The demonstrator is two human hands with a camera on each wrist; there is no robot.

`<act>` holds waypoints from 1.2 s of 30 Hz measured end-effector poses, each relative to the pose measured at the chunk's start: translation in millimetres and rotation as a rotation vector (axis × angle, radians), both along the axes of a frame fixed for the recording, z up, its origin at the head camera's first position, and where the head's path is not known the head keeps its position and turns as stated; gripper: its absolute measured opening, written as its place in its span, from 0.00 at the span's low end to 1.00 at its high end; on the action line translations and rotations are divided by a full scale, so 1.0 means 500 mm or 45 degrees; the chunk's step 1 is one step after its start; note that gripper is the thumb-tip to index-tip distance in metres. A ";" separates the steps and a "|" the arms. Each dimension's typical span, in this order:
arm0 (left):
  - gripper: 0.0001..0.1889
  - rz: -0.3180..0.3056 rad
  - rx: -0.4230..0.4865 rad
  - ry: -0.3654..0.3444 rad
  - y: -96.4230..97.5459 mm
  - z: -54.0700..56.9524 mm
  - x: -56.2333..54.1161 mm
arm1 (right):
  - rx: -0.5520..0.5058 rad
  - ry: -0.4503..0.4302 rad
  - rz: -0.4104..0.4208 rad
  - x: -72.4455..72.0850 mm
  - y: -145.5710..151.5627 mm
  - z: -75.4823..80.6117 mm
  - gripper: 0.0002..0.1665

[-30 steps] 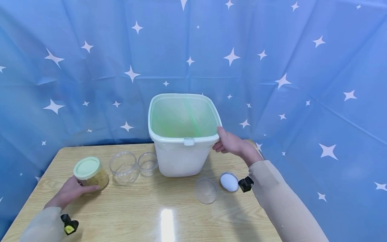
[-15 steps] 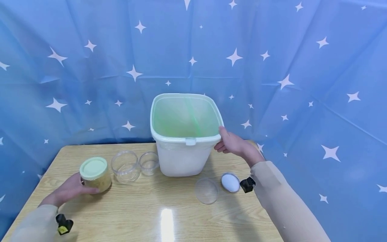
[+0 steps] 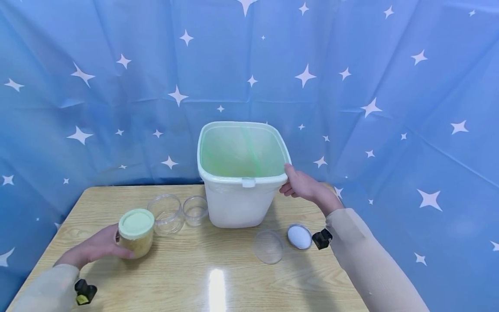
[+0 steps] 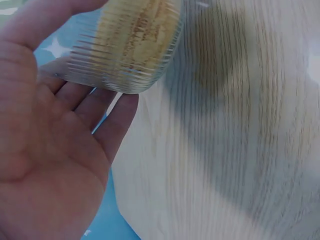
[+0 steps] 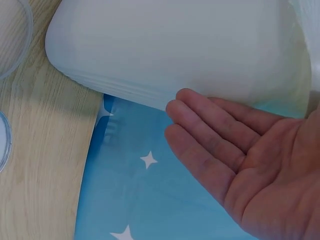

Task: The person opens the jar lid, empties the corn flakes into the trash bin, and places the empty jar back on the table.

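My left hand [image 3: 99, 248] grips a round ribbed clear jar [image 3: 136, 245] with a pale green lid [image 3: 136, 223]. Yellowish-brown contents show through its wall in the left wrist view, where thumb and fingers wrap the jar [image 4: 135, 45]. On the right, my right hand [image 3: 306, 187] holds the rim of a white bin [image 3: 238, 206] lined with a thin green bag [image 3: 238, 151]. Its thumb lies over the rim's right front corner. The other fingers [image 5: 210, 145] extend along the outside wall in the right wrist view; the thumb tip is hidden there.
A larger clear round container [image 3: 168, 225] and a smaller one [image 3: 196, 213] stand between jar and bin. A clear disc [image 3: 269, 247] and a round metal-edged piece with a white face [image 3: 299, 237] lie right of centre. Behind the wooden table [image 3: 175, 277] hangs a blue star-patterned curtain [image 3: 249, 56].
My left hand has carried the jar to the right and slightly nearer the table's front. The right hand stays at the bin's rim, and the view has shifted a little.
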State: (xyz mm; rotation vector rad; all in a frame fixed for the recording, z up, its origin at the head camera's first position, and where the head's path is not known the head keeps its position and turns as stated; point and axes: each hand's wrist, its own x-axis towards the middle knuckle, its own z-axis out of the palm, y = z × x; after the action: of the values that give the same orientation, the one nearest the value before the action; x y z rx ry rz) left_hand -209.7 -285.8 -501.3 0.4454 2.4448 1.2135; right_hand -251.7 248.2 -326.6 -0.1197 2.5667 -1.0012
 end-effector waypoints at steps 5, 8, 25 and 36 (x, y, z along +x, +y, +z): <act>0.45 -0.040 -0.021 0.028 0.022 0.011 0.007 | -0.041 -0.025 0.028 0.000 0.009 -0.004 0.53; 0.43 -0.053 -0.016 0.040 0.034 0.020 0.012 | -0.076 -0.045 0.061 -0.001 0.018 -0.006 0.58; 0.42 -0.181 0.031 0.069 0.112 0.034 0.019 | 0.112 -0.138 0.062 0.031 0.113 -0.074 0.35; 0.43 -0.283 0.098 0.119 0.182 0.034 0.014 | 0.353 -0.251 0.149 0.079 0.035 -0.176 0.21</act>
State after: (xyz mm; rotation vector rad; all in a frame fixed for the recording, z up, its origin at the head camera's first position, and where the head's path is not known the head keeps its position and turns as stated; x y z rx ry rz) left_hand -202.7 -194.8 -484.2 0.7900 2.3537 1.2189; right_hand -212.3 265.8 -414.7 -0.0897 2.4554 -0.5766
